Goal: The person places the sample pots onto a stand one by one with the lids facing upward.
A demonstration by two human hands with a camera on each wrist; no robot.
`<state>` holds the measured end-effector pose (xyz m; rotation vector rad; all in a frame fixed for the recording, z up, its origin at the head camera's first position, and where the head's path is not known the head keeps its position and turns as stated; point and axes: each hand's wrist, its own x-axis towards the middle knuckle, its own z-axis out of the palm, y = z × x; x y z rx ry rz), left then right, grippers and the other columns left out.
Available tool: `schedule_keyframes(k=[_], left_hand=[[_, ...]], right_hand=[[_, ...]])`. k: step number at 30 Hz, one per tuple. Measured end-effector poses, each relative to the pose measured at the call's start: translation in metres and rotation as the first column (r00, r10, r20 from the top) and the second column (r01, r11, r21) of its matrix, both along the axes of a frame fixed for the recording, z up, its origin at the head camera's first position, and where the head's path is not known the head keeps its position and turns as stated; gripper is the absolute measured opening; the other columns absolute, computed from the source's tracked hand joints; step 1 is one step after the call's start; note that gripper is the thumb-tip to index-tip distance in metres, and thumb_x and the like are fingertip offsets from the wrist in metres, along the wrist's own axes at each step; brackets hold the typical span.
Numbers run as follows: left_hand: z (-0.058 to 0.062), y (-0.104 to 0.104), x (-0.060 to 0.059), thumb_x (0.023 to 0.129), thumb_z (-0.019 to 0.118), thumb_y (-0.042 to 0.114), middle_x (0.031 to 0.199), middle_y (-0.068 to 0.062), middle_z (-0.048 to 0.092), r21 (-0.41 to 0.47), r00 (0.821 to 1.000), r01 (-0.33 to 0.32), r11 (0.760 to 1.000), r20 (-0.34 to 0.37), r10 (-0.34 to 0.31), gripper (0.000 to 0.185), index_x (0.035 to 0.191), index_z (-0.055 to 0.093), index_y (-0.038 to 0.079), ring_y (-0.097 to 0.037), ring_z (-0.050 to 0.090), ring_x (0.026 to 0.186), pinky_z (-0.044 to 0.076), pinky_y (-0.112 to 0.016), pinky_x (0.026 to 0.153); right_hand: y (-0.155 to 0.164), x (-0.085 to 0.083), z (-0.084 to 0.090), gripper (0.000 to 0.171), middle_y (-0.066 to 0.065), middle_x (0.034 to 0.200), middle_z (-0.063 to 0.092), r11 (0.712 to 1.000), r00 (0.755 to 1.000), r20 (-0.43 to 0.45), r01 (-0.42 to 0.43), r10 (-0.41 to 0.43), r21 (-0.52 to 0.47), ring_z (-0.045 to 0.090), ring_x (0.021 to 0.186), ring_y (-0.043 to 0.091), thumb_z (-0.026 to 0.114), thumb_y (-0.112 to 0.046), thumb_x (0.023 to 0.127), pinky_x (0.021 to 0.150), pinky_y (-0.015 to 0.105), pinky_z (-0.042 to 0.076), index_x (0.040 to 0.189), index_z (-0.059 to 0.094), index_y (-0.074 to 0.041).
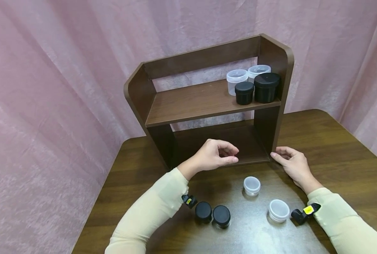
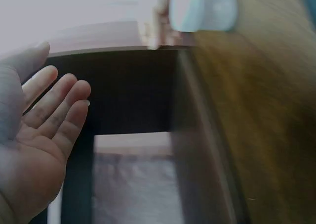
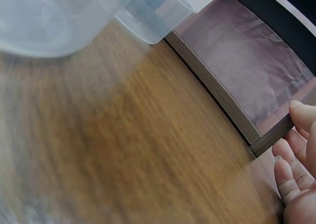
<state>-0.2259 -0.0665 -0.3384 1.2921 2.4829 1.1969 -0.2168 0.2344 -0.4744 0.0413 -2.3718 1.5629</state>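
Note:
A brown two-tier wooden shelf stands at the back of the table. My left hand is in front of its lower compartment, fingers loosely bent, thumb apart, nothing held. In the left wrist view the palm of this hand shows with fingers spread from the thumb. At the shelf's lower right front corner, my right hand holds the side panel's edge, thumb on the front and fingers along the outer side. The right wrist view shows the thumb of that hand over the panel edge.
On the upper tier's right stand two clear tubs, a small black jar and a larger black jar. Nearer on the table are two black-lidded jars and two small white-lidded tubs. A pink curtain hangs behind.

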Motion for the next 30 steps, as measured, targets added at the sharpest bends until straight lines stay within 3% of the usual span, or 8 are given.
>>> schedule_keyframes(k=[4, 7, 16, 20, 25, 30], left_hand=[[-0.018, 0.004, -0.008, 0.082, 0.077, 0.020, 0.100, 0.007, 0.070, -0.100, 0.994, 0.032, 0.995, 0.103, -0.022, 0.028, 0.108, 0.071, 0.012, -0.001, 0.064, 0.088, 0.052, -0.017, 0.078], [-0.027, 0.010, -0.013, 0.080, 0.079, 0.021, 0.105, 0.008, 0.069, -0.155, 0.989, 0.070, 0.985, 0.140, -0.048, 0.034, 0.112, 0.070, 0.012, -0.004, 0.064, 0.093, 0.052, -0.018, 0.081], [-0.043, 0.033, -0.014, 0.078, 0.081, 0.024, 0.115, -0.002, 0.069, -0.311, 0.977, 0.199, 0.929, 0.131, -0.166, 0.043, 0.117, 0.069, 0.010, -0.011, 0.064, 0.103, 0.050, -0.017, 0.085], [-0.049, 0.040, -0.010, 0.077, 0.082, 0.023, 0.112, 0.004, 0.070, -0.358, 0.966, 0.246, 0.901, 0.171, -0.195, 0.044, 0.118, 0.069, 0.010, -0.002, 0.064, 0.099, 0.048, -0.013, 0.084], [-0.054, 0.042, -0.007, 0.076, 0.083, 0.021, 0.103, 0.013, 0.070, -0.395, 0.963, 0.253, 0.883, 0.186, -0.192, 0.042, 0.115, 0.070, 0.014, 0.008, 0.061, 0.090, 0.048, -0.012, 0.082], [-0.056, 0.042, -0.006, 0.076, 0.082, 0.020, 0.102, 0.012, 0.070, -0.406, 0.964, 0.255, 0.878, 0.184, -0.194, 0.041, 0.115, 0.070, 0.014, 0.009, 0.061, 0.088, 0.049, -0.011, 0.081]], right_hand=[[0.001, 0.000, -0.004, 0.043, -0.017, 0.092, 0.061, 1.000, 1.000, 0.000, 0.000, 0.000, -0.003, 0.056, 0.082, -0.007, 0.069, -0.033, 0.089, 0.068, 0.009, 0.045, 0.114, 0.063, 0.001], [0.001, 0.000, -0.004, 0.043, -0.020, 0.091, 0.060, 1.000, 1.000, -0.002, 0.004, -0.004, -0.005, 0.056, 0.082, -0.007, 0.069, -0.033, 0.089, 0.067, 0.009, 0.045, 0.114, 0.064, 0.001], [-0.001, 0.002, 0.001, 0.043, -0.013, 0.093, 0.063, 1.000, 1.000, -0.001, 0.005, -0.005, -0.011, 0.056, 0.082, -0.007, 0.069, -0.032, 0.089, 0.067, 0.010, 0.045, 0.115, 0.063, 0.002], [-0.003, 0.002, 0.001, 0.044, -0.009, 0.095, 0.063, 1.000, 1.000, 0.010, 0.004, -0.004, 0.014, 0.056, 0.082, -0.005, 0.069, -0.035, 0.090, 0.067, 0.010, 0.045, 0.115, 0.064, 0.000], [-0.002, 0.001, 0.002, 0.045, -0.005, 0.098, 0.064, 1.000, 1.000, 0.009, 0.009, -0.009, 0.029, 0.055, 0.083, -0.005, 0.068, -0.037, 0.090, 0.067, 0.010, 0.045, 0.116, 0.064, -0.001], [-0.001, 0.002, 0.003, 0.045, 0.001, 0.100, 0.065, 0.999, 1.000, 0.013, 0.008, -0.009, 0.038, 0.055, 0.082, -0.006, 0.068, -0.036, 0.090, 0.067, 0.010, 0.045, 0.116, 0.064, 0.000]])
